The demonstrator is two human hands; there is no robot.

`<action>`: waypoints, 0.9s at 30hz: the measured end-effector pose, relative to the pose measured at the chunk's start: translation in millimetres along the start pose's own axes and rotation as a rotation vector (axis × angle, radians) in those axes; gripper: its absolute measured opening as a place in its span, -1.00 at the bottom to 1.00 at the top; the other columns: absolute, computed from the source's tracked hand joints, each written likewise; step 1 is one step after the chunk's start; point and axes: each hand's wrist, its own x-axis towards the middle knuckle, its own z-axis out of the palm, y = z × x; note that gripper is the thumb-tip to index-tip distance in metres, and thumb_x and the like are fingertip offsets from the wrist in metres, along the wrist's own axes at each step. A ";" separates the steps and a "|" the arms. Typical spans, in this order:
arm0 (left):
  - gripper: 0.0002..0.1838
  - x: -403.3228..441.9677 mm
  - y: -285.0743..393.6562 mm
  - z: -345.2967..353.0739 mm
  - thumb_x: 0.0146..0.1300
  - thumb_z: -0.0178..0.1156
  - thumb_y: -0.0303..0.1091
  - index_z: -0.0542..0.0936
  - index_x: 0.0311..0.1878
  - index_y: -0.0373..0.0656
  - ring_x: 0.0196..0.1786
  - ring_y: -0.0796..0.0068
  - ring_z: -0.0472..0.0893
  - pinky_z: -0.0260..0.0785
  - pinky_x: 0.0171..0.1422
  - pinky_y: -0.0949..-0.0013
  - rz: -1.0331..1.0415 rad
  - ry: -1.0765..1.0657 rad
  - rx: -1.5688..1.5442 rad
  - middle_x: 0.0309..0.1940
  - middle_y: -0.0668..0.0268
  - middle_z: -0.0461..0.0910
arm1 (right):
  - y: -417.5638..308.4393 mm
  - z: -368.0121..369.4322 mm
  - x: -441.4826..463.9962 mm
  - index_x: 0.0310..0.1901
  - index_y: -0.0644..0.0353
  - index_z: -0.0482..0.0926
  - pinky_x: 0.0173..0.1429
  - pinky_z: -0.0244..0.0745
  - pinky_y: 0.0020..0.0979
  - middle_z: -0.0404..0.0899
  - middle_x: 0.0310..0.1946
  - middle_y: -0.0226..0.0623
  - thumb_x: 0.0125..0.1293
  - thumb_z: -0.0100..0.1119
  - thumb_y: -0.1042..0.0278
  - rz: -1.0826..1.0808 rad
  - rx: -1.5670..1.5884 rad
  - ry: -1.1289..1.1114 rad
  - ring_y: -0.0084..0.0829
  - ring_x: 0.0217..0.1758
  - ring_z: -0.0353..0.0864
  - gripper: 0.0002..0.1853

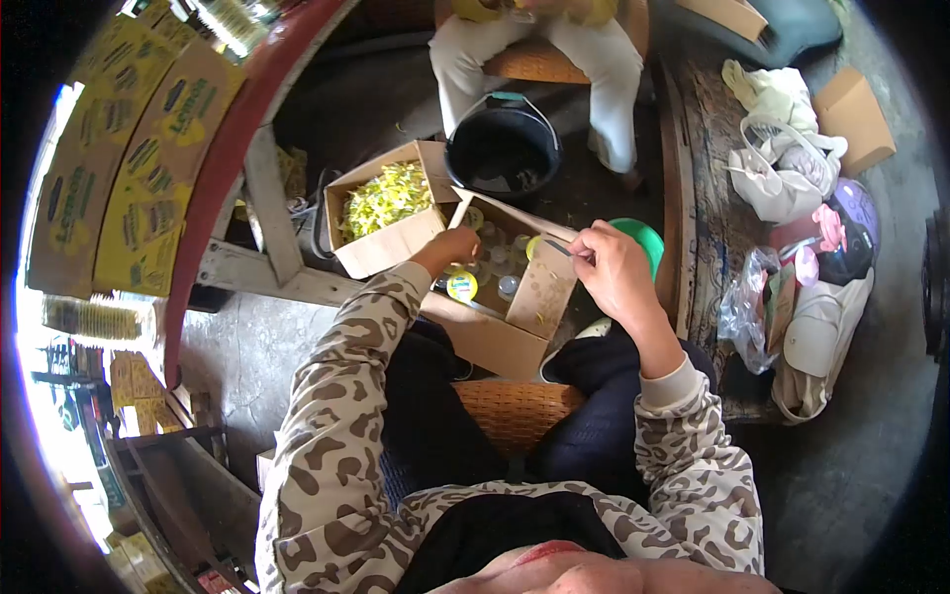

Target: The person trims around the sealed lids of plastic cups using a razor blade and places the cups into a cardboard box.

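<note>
My left hand (456,247) reaches into an open cardboard box (485,337) between my knees. Its fingers are curled among the bottles there, and what they grip is hidden. Several clear plastic bottles (508,287) stand in the box, one with a yellow round top (462,286). My right hand (612,267) is above the box's right flap, closed on a small knife (557,247) whose short dark blade points left. Yellow-green scraps stick to that flap (546,289).
A second box (371,255) holds a heap of yellow-green strips (388,200). Behind stands a black bucket (503,148), with a seated person (539,49) beyond it. A green basin (641,241) is at right. Bags (787,168) lie on a wooden bench (712,188); printed cartons (148,168) are stacked left.
</note>
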 end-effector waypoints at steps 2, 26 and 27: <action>-0.74 2.2 21.3 23.0 -0.03 0.42 -0.26 0.75 -0.24 -0.11 -0.10 0.06 0.72 0.57 -0.01 0.08 0.002 -0.029 0.049 -0.22 0.10 0.73 | 2.8 -0.2 -0.6 -0.37 0.18 0.63 -0.18 0.54 -0.16 0.57 -0.36 -0.22 0.10 0.29 0.52 -0.026 -0.052 0.009 -0.11 -0.26 0.65 -0.94; 0.21 -2.6 27.8 136.0 -0.20 0.59 0.09 0.13 0.44 -0.25 0.40 -0.19 0.30 0.26 0.45 -0.01 -0.788 0.237 -0.312 0.37 -0.22 0.19 | 16.8 19.7 0.4 -0.37 0.20 0.58 -0.16 0.55 -0.16 0.58 -0.34 -0.26 0.09 0.27 0.51 -0.051 -0.008 -0.004 -0.13 -0.21 0.64 -0.93; 0.23 -2.9 32.8 125.7 -0.21 0.59 0.10 0.12 0.45 -0.26 0.41 -0.20 0.29 0.25 0.46 0.00 -0.794 0.211 -0.335 0.39 -0.22 0.17 | 18.3 20.5 0.8 -0.37 0.20 0.58 -0.16 0.55 -0.16 0.58 -0.34 -0.26 0.09 0.27 0.51 -0.054 -0.009 0.000 -0.13 -0.21 0.64 -0.93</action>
